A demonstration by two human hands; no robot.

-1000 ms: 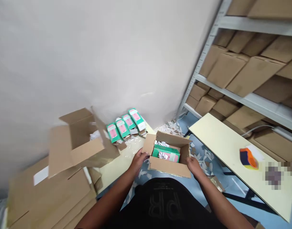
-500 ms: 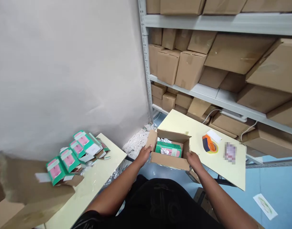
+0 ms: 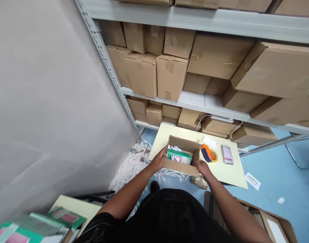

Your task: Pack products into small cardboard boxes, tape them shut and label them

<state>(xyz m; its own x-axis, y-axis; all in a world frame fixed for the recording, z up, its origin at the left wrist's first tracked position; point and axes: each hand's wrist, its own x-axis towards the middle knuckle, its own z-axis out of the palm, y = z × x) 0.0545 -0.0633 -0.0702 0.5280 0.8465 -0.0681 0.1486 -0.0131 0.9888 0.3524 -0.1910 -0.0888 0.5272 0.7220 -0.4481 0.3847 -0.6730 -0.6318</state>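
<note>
An open cardboard box [image 3: 182, 166] is held in front of me, its far side over the near edge of a pale yellow table [image 3: 228, 173]. Inside it lies a green and pink package [image 3: 179, 156] with crumpled whitish paper around it. My left hand [image 3: 159, 159] grips the box's left end, and my right hand [image 3: 203, 167] grips its right end near the front corner. On the table, just right of the box, rests an orange and dark blue tape dispenser [image 3: 207, 153] beside a yellow ring. Behind that lies a white slip [image 3: 209, 141].
Metal shelving [image 3: 154, 98] packed with cardboard boxes rises behind the table. Shredded paper [image 3: 129, 168] covers the floor at left. Green and pink packages [image 3: 20, 233] sit on another table [image 3: 70, 202] at lower left. A large open carton [image 3: 278, 219] stands at lower right.
My view has turned right towards the shelving. The box has come over the table's edge beside the tape dispenser, still in both hands. The left-hand table has slid towards the lower left corner.
</note>
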